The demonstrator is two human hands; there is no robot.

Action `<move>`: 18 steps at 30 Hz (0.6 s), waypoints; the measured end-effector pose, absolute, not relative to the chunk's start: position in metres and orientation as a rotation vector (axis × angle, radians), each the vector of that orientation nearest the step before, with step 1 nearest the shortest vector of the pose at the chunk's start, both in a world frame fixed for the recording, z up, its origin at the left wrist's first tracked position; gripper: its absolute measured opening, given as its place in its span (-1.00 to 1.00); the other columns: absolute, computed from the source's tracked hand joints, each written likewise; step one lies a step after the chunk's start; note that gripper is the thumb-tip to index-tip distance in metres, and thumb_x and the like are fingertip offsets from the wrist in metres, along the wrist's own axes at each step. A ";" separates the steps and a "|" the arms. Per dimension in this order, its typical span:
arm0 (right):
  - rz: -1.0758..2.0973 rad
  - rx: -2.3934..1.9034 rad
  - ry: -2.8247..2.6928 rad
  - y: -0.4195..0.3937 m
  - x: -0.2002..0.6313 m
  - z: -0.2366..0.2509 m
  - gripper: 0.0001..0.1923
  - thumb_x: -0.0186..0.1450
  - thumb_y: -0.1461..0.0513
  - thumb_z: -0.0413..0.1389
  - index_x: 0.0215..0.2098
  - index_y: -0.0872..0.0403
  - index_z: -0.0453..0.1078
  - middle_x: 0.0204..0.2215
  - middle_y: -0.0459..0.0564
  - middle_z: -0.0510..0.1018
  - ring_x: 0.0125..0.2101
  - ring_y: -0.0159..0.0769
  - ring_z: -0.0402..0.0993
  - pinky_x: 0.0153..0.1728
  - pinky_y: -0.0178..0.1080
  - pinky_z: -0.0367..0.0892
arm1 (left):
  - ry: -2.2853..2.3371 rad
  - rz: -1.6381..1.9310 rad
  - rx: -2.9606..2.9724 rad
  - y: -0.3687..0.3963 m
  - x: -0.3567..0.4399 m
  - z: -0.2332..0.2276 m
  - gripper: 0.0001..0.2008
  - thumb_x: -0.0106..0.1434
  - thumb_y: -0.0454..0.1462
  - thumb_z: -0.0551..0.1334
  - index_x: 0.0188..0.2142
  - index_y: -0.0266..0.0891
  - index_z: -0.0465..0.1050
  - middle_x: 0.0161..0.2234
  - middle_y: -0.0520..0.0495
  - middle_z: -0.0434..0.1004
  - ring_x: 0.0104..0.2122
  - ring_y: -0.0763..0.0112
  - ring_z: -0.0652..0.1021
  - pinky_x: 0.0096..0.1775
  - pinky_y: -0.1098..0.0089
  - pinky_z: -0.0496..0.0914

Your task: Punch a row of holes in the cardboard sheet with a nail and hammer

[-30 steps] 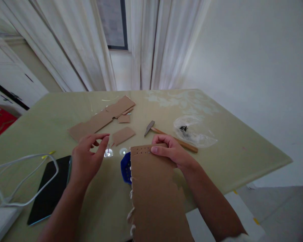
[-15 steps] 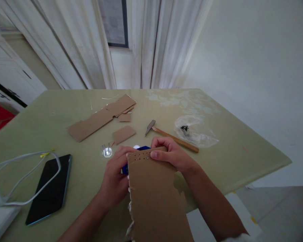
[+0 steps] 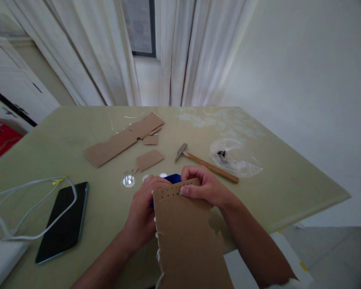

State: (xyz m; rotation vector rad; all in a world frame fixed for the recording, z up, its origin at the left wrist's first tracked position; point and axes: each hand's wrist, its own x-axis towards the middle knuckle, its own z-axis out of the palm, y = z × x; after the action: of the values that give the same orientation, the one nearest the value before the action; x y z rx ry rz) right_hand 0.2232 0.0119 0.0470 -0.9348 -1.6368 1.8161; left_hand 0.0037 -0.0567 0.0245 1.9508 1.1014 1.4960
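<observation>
A long brown cardboard piece (image 3: 186, 237) stands tilted toward me, with rows of small holes along its top and a ragged left edge. My right hand (image 3: 204, 186) pinches its top right corner, thumb in front and fingers behind. By the thumb tip is a small grey spot, too small to make out. My left hand (image 3: 144, 208) is closed beside the left edge, its fingertips hidden behind the cardboard. It appears to grip a blue object (image 3: 173, 178), mostly hidden there, whose kind I cannot tell.
Beyond my hands lie a hammer (image 3: 210, 163), a clear plastic bag (image 3: 240, 160) with black screws or nails, cardboard scraps (image 3: 150, 159) and a long cardboard strip (image 3: 120, 142). Nails stand on a round disc (image 3: 128, 181). Left are a tablet (image 3: 63, 222) and white cable (image 3: 33, 237).
The view has shifted slightly. The cardboard's top edge sits a little lower and more slanted, and my right thumb now covers more of the small grey spot. Both hands keep their hold.
</observation>
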 end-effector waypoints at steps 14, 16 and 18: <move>1.732 -0.963 -1.681 0.012 0.224 0.047 -0.49 0.17 -0.12 0.49 -0.37 0.04 0.42 -0.51 -0.20 0.38 -0.53 -0.45 0.18 -0.57 -0.39 0.06 | 1.189 1.454 2.001 -0.055 0.001 0.023 -0.90 0.38 -0.31 0.31 -0.27 -0.14 0.63 -0.31 -0.08 0.73 -0.34 0.26 0.64 -0.19 0.24 0.51; 1.685 -0.962 -1.729 0.012 0.224 0.049 -0.51 0.18 -0.11 0.49 -0.37 0.04 0.43 -0.51 -0.19 0.37 -0.53 -0.45 0.17 -0.57 -0.39 0.05 | 1.187 1.477 2.002 -0.056 0.002 0.022 -0.91 0.38 -0.30 0.33 -0.27 -0.13 0.63 -0.31 -0.07 0.72 -0.35 0.27 0.64 -0.20 0.24 0.51; 1.666 -0.958 -1.756 0.012 0.224 0.049 -0.51 0.19 -0.11 0.48 -0.37 0.04 0.43 -0.52 -0.20 0.35 -0.53 -0.45 0.15 -0.57 -0.38 0.04 | 1.178 1.474 2.004 -0.055 0.000 0.020 -0.92 0.38 -0.31 0.34 -0.27 -0.12 0.63 -0.31 -0.06 0.73 -0.35 0.26 0.64 -0.20 0.24 0.51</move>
State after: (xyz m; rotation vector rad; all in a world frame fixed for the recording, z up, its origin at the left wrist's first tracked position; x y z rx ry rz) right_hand 0.2236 0.0123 0.0494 -0.9584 -1.7557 1.6658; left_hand 0.0004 -0.0555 0.0203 2.0038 1.1782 1.4738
